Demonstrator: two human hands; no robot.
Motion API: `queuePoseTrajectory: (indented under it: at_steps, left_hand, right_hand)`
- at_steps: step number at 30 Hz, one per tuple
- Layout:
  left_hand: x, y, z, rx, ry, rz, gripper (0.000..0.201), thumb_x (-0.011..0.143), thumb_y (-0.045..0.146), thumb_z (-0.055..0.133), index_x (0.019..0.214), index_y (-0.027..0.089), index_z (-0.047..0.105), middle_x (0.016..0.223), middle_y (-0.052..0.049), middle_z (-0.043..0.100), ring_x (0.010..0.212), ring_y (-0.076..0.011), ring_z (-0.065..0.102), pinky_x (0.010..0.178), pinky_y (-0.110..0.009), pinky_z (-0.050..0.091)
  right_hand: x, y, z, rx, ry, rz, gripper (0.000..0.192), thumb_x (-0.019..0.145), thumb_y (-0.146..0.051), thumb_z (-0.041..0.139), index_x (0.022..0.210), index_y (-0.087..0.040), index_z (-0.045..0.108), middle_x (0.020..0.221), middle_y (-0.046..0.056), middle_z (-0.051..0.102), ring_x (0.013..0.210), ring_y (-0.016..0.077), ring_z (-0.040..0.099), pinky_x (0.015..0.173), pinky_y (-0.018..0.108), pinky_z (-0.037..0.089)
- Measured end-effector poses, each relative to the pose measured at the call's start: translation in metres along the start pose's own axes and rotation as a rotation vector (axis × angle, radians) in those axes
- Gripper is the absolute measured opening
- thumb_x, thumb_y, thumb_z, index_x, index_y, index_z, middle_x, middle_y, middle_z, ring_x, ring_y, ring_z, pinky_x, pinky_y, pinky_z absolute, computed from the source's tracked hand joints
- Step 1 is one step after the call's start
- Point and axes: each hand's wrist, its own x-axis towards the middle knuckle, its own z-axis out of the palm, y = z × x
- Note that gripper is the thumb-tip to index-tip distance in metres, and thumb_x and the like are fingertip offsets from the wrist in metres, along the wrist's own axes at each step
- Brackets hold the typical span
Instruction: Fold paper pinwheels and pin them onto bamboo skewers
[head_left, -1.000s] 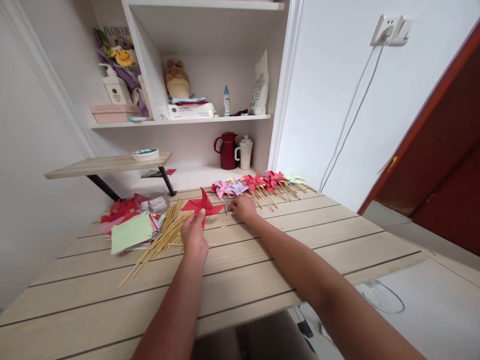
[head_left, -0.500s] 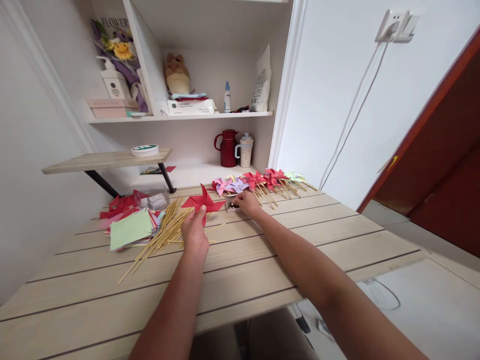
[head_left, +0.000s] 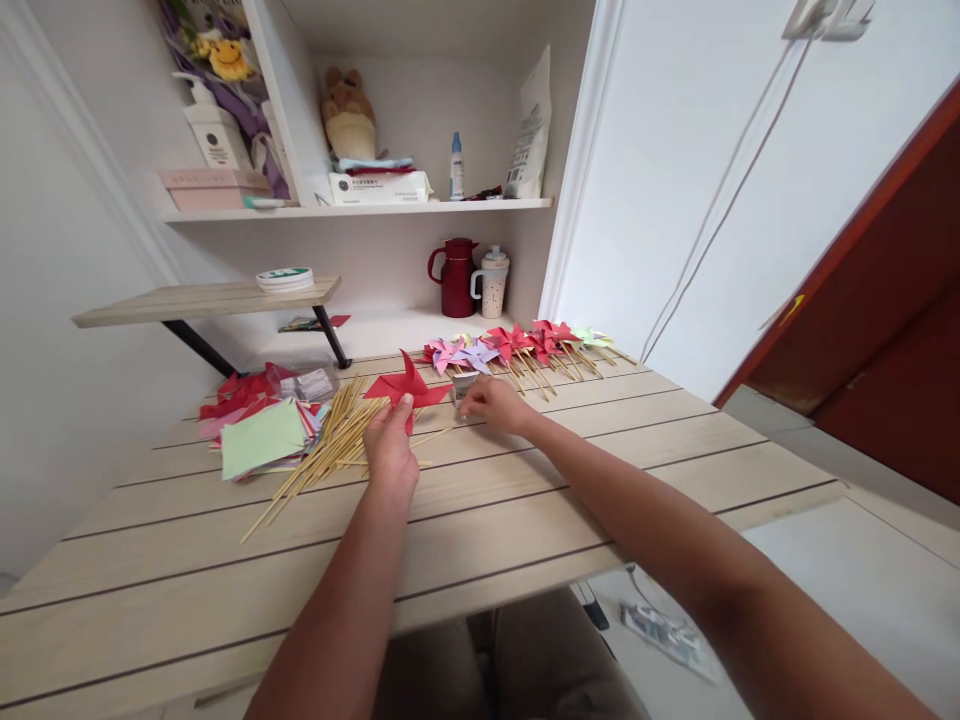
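Red paper pinwheel [head_left: 407, 388] is pinched at centre by left hand [head_left: 391, 452] (light, creases easily); right hand [head_left: 491, 404] fingertips closed beside small box [head_left: 464, 385], contents can't be told.

No legible text on any item.

A red paper pinwheel [head_left: 407, 389] with folded pointed blades is raised off the worktop, pinched at its near edge, face tilted toward the camera. Just right of it stands a small open box [head_left: 464, 386], contents unclear.
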Motion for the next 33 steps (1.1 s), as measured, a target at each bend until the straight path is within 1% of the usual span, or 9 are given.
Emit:
queuePoseTrajectory:
  at_steps: [2, 5, 11, 18, 22, 24, 26, 30, 33]
  left_hand:
    - [0.0, 0.0, 0.0, 0.002, -0.01, -0.006, 0.014, 0.075, 0.007, 0.082, 0.071, 0.013, 0.07, 0.068, 0.003, 0.067, 0.062, -0.0065, 0.06, 0.07, -0.02, 0.05]
    - [0.0, 0.0, 0.0, 0.005, -0.034, -0.017, 0.014, 0.073, 0.007, 0.083, 0.071, 0.013, 0.07, 0.07, 0.003, 0.068, 0.065, -0.0069, 0.061, 0.072, -0.02, 0.05]
    - [-0.003, -0.003, 0.0, 0.034, -0.1, -0.066, 0.02, 0.066, 0.009, 0.089, 0.07, 0.012, 0.07, 0.07, 0.001, 0.069, 0.063, -0.0082, 0.061, 0.069, -0.022, 0.049]
    - [-0.008, -0.002, 0.004, 0.055, -0.134, -0.099, 0.023, 0.064, 0.011, 0.09, 0.069, 0.013, 0.068, 0.066, 0.002, 0.067, 0.061, -0.008, 0.06, 0.066, -0.021, 0.048]
    - [-0.009, -0.002, 0.003, 0.066, -0.164, -0.079, 0.026, 0.06, 0.016, 0.093, 0.069, 0.014, 0.069, 0.067, 0.003, 0.068, 0.063, -0.0096, 0.061, 0.07, -0.023, 0.049]
    - [-0.008, -0.005, 0.002, 0.093, -0.202, -0.045, 0.026, 0.06, 0.02, 0.093, 0.07, 0.014, 0.07, 0.067, 0.002, 0.068, 0.064, -0.0103, 0.062, 0.072, -0.024, 0.049]
    - [-0.005, -0.008, 0.0, 0.129, -0.237, -0.002, 0.026, 0.061, 0.024, 0.093, 0.072, 0.014, 0.072, 0.069, 0.002, 0.07, 0.065, -0.011, 0.062, 0.072, -0.025, 0.048]
    - [-0.003, -0.014, -0.002, 0.187, -0.295, 0.077, 0.027, 0.063, 0.028, 0.091, 0.081, 0.015, 0.077, 0.078, -0.001, 0.074, 0.072, -0.0139, 0.065, 0.076, -0.026, 0.049]
    - [-0.006, -0.015, -0.001, 0.25, -0.342, 0.121, 0.028, 0.066, 0.031, 0.089, 0.086, 0.015, 0.078, 0.082, -0.003, 0.075, 0.075, -0.0161, 0.066, 0.077, -0.028, 0.05]
  right_hand:
    - [-0.012, 0.0, 0.003, 0.017, -0.103, -0.033, 0.011, 0.074, -0.012, 0.075, 0.067, -0.019, 0.077, 0.082, 0.002, 0.072, 0.078, 0.0162, 0.063, 0.075, 0.024, 0.045]
    - [-0.024, 0.003, 0.004, 0.046, -0.163, -0.042, 0.011, 0.078, -0.013, 0.072, 0.071, -0.019, 0.078, 0.082, 0.003, 0.074, 0.078, 0.0165, 0.064, 0.074, 0.024, 0.045]
    - [-0.023, 0.012, 0.003, 0.14, -0.177, -0.025, 0.017, 0.086, -0.019, 0.064, 0.079, -0.019, 0.079, 0.085, 0.003, 0.078, 0.083, 0.0186, 0.067, 0.08, 0.027, 0.047]
    - [-0.026, 0.018, 0.001, 0.295, -0.19, 0.008, 0.015, 0.083, -0.022, 0.064, 0.083, -0.019, 0.079, 0.088, 0.004, 0.078, 0.083, 0.0193, 0.067, 0.082, 0.03, 0.048]
    - [-0.027, 0.017, -0.001, 0.412, -0.124, 0.033, 0.021, 0.084, -0.029, 0.063, 0.094, -0.017, 0.076, 0.09, 0.004, 0.076, 0.082, 0.0185, 0.066, 0.08, 0.03, 0.05]
    - [-0.027, 0.014, -0.002, 0.459, -0.07, 0.045, 0.024, 0.085, -0.034, 0.062, 0.096, -0.016, 0.074, 0.086, 0.004, 0.074, 0.079, 0.0183, 0.065, 0.077, 0.031, 0.05]
    - [-0.027, 0.009, -0.005, 0.493, -0.011, 0.045, 0.027, 0.086, -0.038, 0.062, 0.096, -0.016, 0.073, 0.088, 0.005, 0.073, 0.082, 0.0186, 0.064, 0.079, 0.032, 0.05]
    - [-0.032, -0.009, -0.015, 0.628, 0.125, 0.004, 0.031, 0.086, -0.044, 0.066, 0.104, -0.02, 0.073, 0.108, 0.006, 0.074, 0.099, 0.0205, 0.065, 0.092, 0.035, 0.048]
    - [-0.038, -0.023, -0.021, 0.679, 0.094, -0.056, 0.043, 0.077, -0.043, 0.078, 0.116, -0.023, 0.072, 0.124, 0.007, 0.07, 0.113, 0.0236, 0.063, 0.099, 0.039, 0.047]
